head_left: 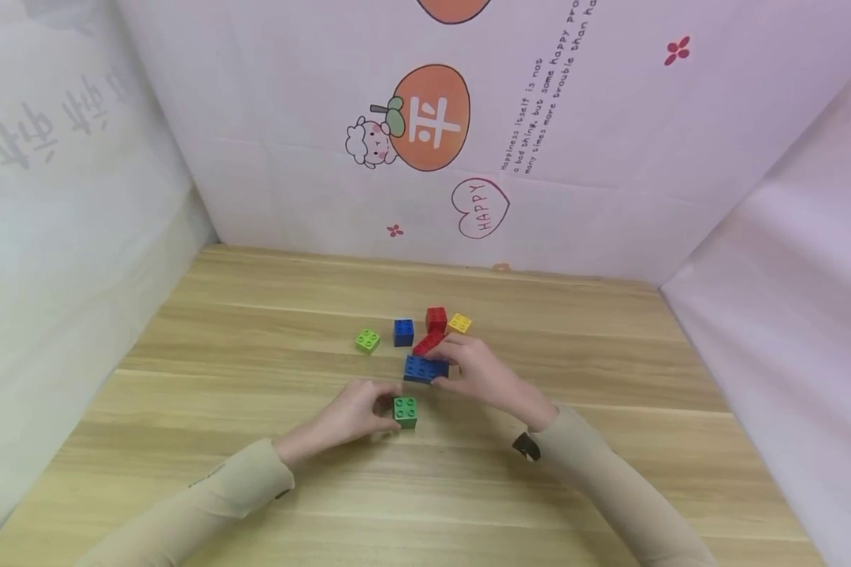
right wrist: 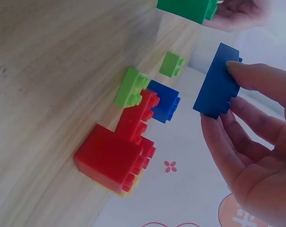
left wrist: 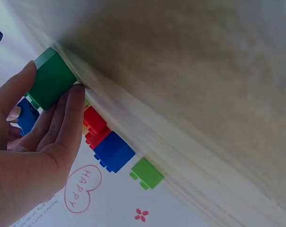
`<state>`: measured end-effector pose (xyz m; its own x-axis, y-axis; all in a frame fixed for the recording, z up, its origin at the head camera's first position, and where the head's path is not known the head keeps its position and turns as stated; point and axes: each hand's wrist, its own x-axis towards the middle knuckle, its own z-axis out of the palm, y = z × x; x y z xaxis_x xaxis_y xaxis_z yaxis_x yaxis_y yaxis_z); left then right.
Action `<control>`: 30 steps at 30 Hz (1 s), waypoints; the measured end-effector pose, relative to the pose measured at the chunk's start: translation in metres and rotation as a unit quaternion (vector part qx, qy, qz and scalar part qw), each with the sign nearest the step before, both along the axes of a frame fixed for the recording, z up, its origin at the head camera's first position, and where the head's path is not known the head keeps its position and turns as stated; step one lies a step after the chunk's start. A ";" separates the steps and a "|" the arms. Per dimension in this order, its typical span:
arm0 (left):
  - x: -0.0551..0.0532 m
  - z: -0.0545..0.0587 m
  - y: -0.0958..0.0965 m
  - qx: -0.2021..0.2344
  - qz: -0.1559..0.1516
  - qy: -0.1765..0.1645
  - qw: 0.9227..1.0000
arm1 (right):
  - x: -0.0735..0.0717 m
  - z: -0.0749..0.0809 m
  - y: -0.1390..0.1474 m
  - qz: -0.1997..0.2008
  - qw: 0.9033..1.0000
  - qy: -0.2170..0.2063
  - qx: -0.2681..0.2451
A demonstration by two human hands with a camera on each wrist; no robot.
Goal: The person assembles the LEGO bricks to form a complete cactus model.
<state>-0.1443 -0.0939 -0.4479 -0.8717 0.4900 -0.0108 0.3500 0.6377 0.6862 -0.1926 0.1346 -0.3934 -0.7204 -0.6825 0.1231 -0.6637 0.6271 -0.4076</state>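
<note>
My left hand (head_left: 354,411) pinches a dark green four-stud toy brick (head_left: 405,413) between thumb and fingers. In the left wrist view, the same green brick (left wrist: 53,80) shows its smooth sides. To the right and a little farther back, my right hand (head_left: 477,370) grips a longer blue brick (head_left: 420,368) by its edges. The right wrist view shows this blue brick (right wrist: 217,82) held up off the table, thumb on one side and fingertips on the other. Just behind it lies a long red brick (head_left: 427,343), partly covered by the right hand in the head view.
Behind the hands stand a light green brick (head_left: 367,340), a square blue brick (head_left: 403,332), a taller red brick (head_left: 436,319) and a yellow brick (head_left: 460,323). Another light green brick (right wrist: 131,88) sits beside the long red one. White printed cloth walls (head_left: 291,181) enclose the wooden table (head_left: 255,315).
</note>
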 end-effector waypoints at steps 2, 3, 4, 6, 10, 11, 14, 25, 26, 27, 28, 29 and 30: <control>0.000 0.000 -0.001 0.000 -0.002 0.001 1.000 | 0.002 0.001 0.002 0.001 1.000 -0.001 -0.001; -0.001 0.000 -0.001 0.000 -0.002 0.001 1.000 | 0.003 0.002 0.002 0.002 1.000 0.000 -0.001; -0.001 0.000 -0.001 0.000 -0.002 0.000 1.000 | 0.004 0.002 0.003 0.004 1.000 0.000 -0.002; -0.002 0.000 -0.001 0.000 -0.003 -0.001 1.000 | 0.006 0.003 0.005 0.007 1.000 0.000 -0.003; -0.003 0.001 -0.001 -0.001 -0.008 0.000 1.000 | 0.010 0.005 0.008 0.009 1.000 0.002 0.000; -0.003 0.001 -0.001 -0.002 -0.009 0.001 1.000 | 0.012 0.005 0.009 0.010 1.000 0.002 0.002; -0.004 0.002 -0.001 0.000 -0.012 0.000 1.000 | 0.015 0.005 0.010 0.014 1.000 0.002 0.009; -0.005 0.002 0.000 0.010 -0.016 -0.012 1.000 | 0.023 0.002 0.009 0.032 0.999 -0.017 0.017; -0.005 0.002 0.000 0.009 -0.016 -0.011 1.000 | 0.024 0.002 0.008 0.033 0.999 -0.019 0.016; -0.006 0.002 0.000 0.008 -0.016 -0.010 1.000 | 0.024 0.002 0.008 0.034 0.999 -0.020 0.016; -0.006 0.003 0.001 0.008 -0.016 -0.010 1.000 | 0.024 0.002 0.007 0.034 0.999 -0.024 0.015; -0.006 0.003 0.001 0.008 -0.016 -0.011 1.000 | 0.024 0.002 0.007 0.034 0.999 -0.026 0.015; -0.006 0.003 0.001 0.008 -0.017 -0.010 1.000 | 0.025 0.002 0.007 0.033 0.999 -0.031 0.016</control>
